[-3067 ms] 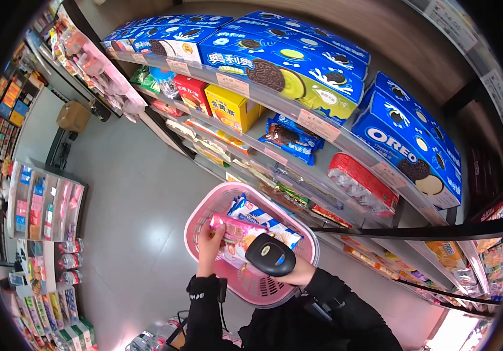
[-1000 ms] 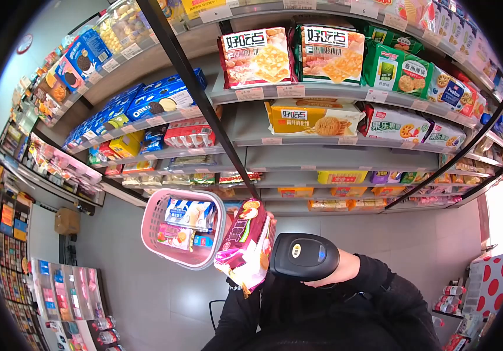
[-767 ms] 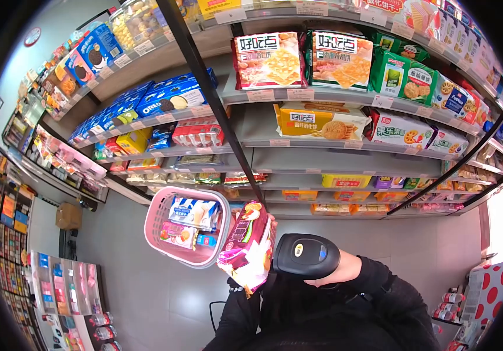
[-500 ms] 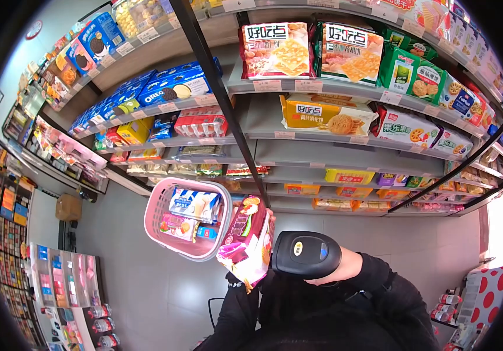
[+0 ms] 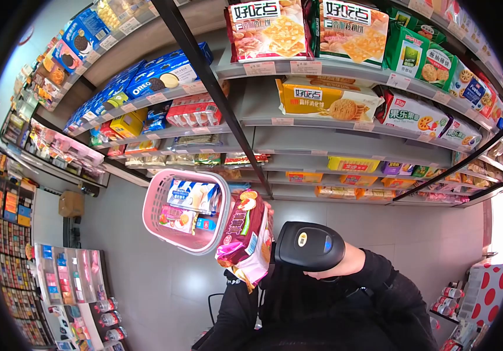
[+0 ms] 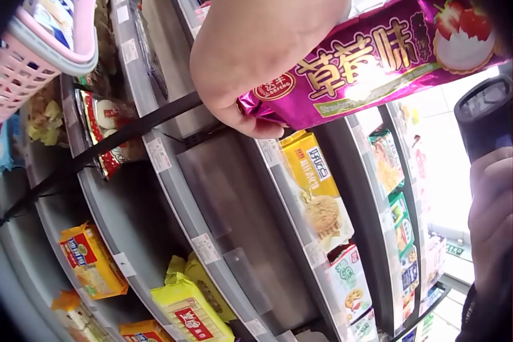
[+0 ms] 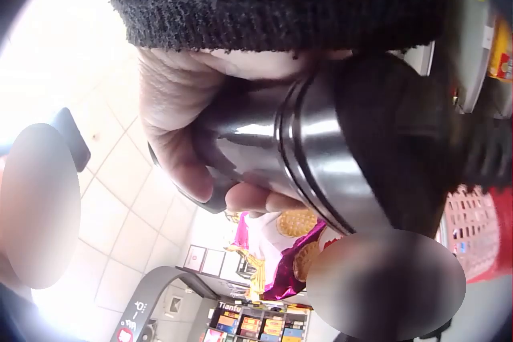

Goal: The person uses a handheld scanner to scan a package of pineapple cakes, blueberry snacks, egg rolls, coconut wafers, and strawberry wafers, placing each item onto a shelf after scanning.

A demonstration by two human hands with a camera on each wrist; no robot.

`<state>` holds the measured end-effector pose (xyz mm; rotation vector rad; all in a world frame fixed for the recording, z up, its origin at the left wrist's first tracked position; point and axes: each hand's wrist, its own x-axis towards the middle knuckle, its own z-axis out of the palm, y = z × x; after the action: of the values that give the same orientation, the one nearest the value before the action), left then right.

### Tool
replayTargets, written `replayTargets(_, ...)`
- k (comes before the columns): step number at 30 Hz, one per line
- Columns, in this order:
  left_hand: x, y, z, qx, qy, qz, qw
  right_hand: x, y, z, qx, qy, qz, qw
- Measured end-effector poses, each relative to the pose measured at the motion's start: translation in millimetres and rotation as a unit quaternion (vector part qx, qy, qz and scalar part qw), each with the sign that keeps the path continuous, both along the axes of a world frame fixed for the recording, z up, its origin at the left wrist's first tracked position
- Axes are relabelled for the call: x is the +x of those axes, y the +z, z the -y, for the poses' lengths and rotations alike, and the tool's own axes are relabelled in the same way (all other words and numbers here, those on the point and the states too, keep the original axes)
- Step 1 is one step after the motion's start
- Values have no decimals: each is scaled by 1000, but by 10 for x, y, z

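My left hand (image 6: 264, 45) grips one end of a purple strawberry-flavour biscuit pack (image 5: 244, 225), its fingers curled over the wrapper in the left wrist view. In the head view the pack hides most of that hand. My right hand (image 5: 350, 262) holds a black handheld barcode scanner (image 5: 309, 245), its head close to the right side of the pack. The right wrist view shows fingers wrapped around the scanner's handle (image 7: 248, 129). Left of the pack is a pink basket (image 5: 151, 217) containing a blue-and-white wafer pack (image 5: 192, 196), a pink pack (image 5: 177, 219) and a small blue pack (image 5: 206, 224).
Shelves ahead carry yellow biscuit packs (image 5: 329, 98), white-fronted biscuit packs (image 5: 270, 29) and blue Oreo boxes (image 5: 161, 76). A black shelf post (image 5: 210, 88) slants down beyond the basket. Bottles (image 5: 110, 318) stand at lower left and a cardboard box (image 5: 71, 203) on the far floor.
The head view has swung right along the shelves. The pink-purple pack, over the basket three seconds ago, is now right of it. Lately the pack has turned slightly and its glare has faded.
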<state>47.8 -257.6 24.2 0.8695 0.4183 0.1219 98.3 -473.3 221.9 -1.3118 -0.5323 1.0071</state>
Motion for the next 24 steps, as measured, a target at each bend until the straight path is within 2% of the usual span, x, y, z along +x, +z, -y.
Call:
replayTargets(3, 83, 10, -53, 6, 1, 8, 1000, 43, -47, -10, 32, -22, -39, 998)
replayTargets(4, 101, 35, -129, 8, -1, 11, 1000, 32, -126, -22, 43, -75, 31, 996)
replayTargets(5, 58, 49, -95, 10, -4, 12, 1000, 28, -129, -18, 43, -79, 31, 996)
replayTargets(7, 205, -2, 43, 14, -9, 15, 1000, 26, -129, -6, -4, -149, 54, 987)
replayTargets(8, 291, 377, 126, 23, 6, -21, 999, 21, -206, -7, 9, -165, 1, 986)
replayTargets(9, 377, 751, 209, 33, 22, -57, 998, 27, -282, -12, 10, -167, 0, 986)
replayTargets(11, 391, 629, 265, 53, 51, -84, 994, 44, -422, -19, 36, -248, 27, 968)
replayTargets(13, 383, 583, 275, 102, 31, -113, 988, 68, -538, 64, 23, -253, -10, 967)
replayTargets(15, 344, 528, 192, 105, 5, -119, 987, 94, -659, 143, 15, -309, 29, 950)
replayTargets(17, 301, 665, 138, 100, -134, -150, 974, 110, -896, 241, 75, -364, -31, 928)
replayTargets(18, 305, 753, 235, 31, -108, -105, 988, 120, -931, 308, 76, -380, -49, 920)
replayTargets(21, 289, 900, 279, 54, -141, -83, 985, 146, -936, 510, 81, -404, -83, 907)
replayTargets(24, 328, 879, 279, -7, -178, -73, 981, 126, -976, 657, 128, -423, -135, 887)
